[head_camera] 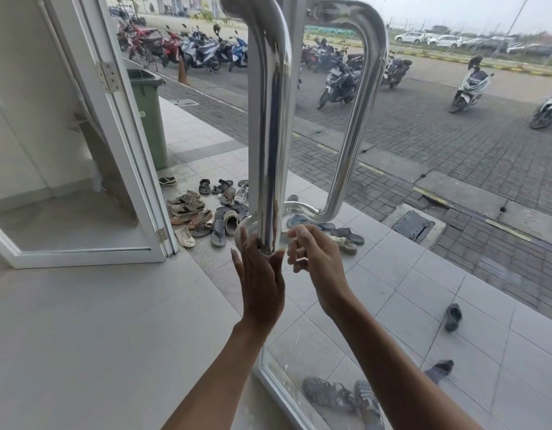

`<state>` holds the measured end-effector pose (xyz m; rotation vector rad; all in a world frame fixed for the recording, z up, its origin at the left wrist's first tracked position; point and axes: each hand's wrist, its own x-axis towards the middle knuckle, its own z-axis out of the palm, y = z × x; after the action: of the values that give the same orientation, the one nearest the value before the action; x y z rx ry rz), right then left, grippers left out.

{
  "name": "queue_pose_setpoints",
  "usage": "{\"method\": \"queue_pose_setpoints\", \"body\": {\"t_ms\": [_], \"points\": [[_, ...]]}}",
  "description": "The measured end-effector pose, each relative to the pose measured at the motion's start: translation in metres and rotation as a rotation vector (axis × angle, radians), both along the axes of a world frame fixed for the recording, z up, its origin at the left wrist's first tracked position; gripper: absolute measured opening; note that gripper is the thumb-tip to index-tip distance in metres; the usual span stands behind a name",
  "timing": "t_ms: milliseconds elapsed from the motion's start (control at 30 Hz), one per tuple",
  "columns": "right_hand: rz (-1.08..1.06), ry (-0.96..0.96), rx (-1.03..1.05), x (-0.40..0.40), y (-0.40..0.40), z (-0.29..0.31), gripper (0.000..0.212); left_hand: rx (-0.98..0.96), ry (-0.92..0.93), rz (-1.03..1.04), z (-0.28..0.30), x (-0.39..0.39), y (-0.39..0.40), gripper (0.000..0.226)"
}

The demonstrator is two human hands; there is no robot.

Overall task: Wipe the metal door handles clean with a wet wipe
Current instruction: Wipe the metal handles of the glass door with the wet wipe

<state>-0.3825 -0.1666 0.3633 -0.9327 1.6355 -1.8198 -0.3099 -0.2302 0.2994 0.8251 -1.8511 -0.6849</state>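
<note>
Two polished metal door handles are mounted on a glass door. The near handle (270, 125) runs down the middle of the view, and the outer handle (355, 119) shows through the glass to its right. My left hand (262, 283) holds the lower end of the near handle, with the fingers on its left and the thumb on its right. My right hand (318, 259) hovers just right of that lower end with its fingers curled, not touching the metal. No wet wipe is visible in either hand.
The glass door's white frame (278, 392) meets the floor below my arms. A second white door (119, 144) stands open at left, with a green bin (149, 116) behind it. Several shoes (203, 209) lie on the tiles outside. Motorbikes (336, 82) are parked beyond.
</note>
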Motion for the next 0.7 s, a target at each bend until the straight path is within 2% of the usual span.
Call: {"method": "queue_pose_setpoints", "body": {"t_ms": [200, 300, 467, 633, 700], "points": [[-0.013, -0.007, 0.036, 0.002, 0.0, -0.006, 0.026, -0.05, -0.127, -0.108, -0.018, 0.021, -0.018, 0.073], [-0.009, -0.019, 0.045, 0.003, -0.003, -0.008, 0.026, -0.047, -0.16, -0.157, -0.025, 0.03, -0.03, 0.067], [-0.011, -0.056, 0.071, 0.01, -0.018, -0.004, 0.026, 0.078, -0.117, -0.182, -0.024, 0.034, -0.044, 0.075], [-0.03, -0.051, 0.086, 0.014, -0.031, -0.002, 0.03, 0.242, -0.006, -0.155, -0.006, 0.03, -0.049, 0.039], [-0.027, -0.054, 0.093, 0.013, -0.031, -0.004, 0.028, 0.251, 0.035, -0.137, -0.005, 0.028, -0.048, 0.04]]}}
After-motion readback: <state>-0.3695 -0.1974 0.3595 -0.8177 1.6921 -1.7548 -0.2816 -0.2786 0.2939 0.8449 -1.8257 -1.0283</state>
